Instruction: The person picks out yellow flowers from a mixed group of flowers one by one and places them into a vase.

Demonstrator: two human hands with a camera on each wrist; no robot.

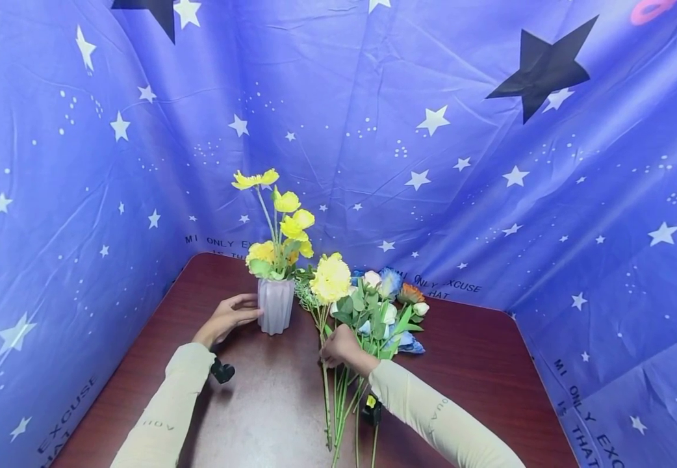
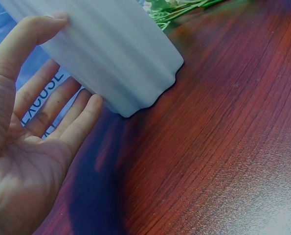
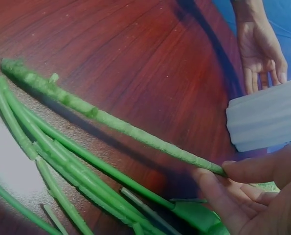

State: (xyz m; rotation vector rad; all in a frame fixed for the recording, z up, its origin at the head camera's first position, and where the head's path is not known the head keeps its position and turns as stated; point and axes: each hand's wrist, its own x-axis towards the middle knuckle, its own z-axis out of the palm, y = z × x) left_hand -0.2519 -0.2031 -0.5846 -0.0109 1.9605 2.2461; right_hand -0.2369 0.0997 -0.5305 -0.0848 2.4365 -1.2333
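A pale ribbed vase (image 1: 276, 309) stands upright on the table, with several yellow flowers (image 1: 295, 225) in it. My left hand (image 1: 229, 320) is at the vase's left side; in the left wrist view its thumb and fingertips touch the vase (image 2: 111, 54), fingers fairly straight. To the right of the vase, my right hand (image 1: 347, 350) pinches the stem of a yellow artificial flower (image 1: 331, 278) between thumb and fingers. The right wrist view shows that green stem (image 3: 125, 128) raised a little over the table, its cut end pointing away from the hand (image 3: 262, 191).
Beside and under my right hand lies a bunch of artificial flowers (image 1: 385, 312) in white, blue and orange, their green stems (image 3: 81, 171) reaching toward the near edge. The dark red wooden table (image 1: 473, 383) is backed by a blue star-printed cloth (image 1: 338, 130).
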